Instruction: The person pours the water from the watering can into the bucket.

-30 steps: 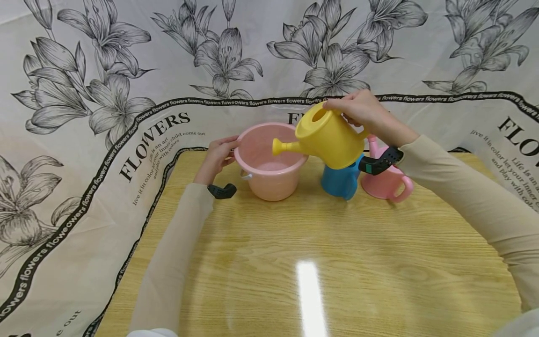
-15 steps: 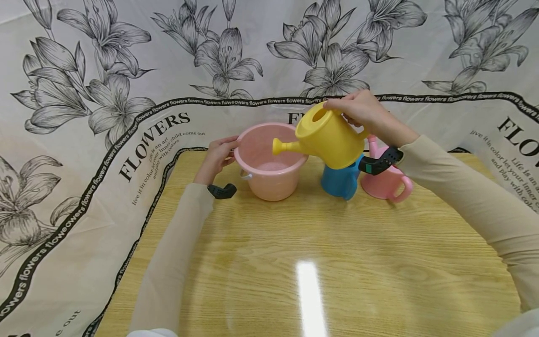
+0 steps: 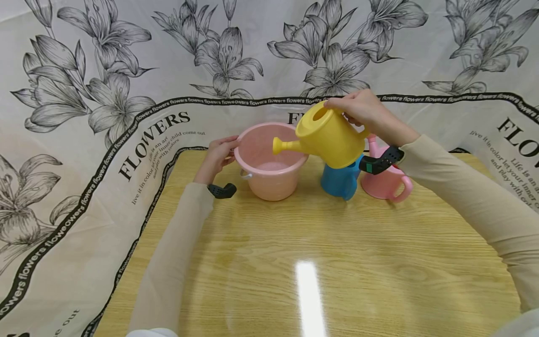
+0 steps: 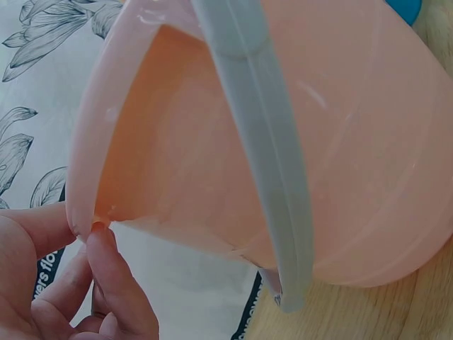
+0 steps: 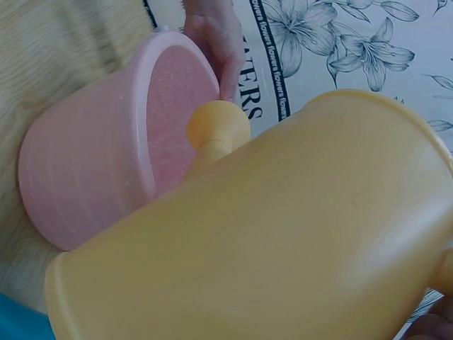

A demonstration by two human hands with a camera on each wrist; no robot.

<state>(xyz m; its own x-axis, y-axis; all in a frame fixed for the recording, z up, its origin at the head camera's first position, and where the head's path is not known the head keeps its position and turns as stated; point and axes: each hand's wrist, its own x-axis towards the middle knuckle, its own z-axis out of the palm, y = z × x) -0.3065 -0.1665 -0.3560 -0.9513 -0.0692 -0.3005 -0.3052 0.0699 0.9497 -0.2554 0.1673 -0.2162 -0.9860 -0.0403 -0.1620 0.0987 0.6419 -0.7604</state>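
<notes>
floral cloth [image 3: 265, 28] reads "flowers" and "life is an art"

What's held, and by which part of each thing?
Right grip: yellow watering can, by its handle. Left grip: pink bucket, pinched at its rim.

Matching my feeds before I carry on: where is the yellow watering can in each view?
Head: the yellow watering can is right of centre, upper half, in the right hand, spout over the pink bucket.
Left wrist: not in it.
Right wrist: the can fills much of the middle and lower right.
Shared landmark: the pink bucket, in all three.
</notes>
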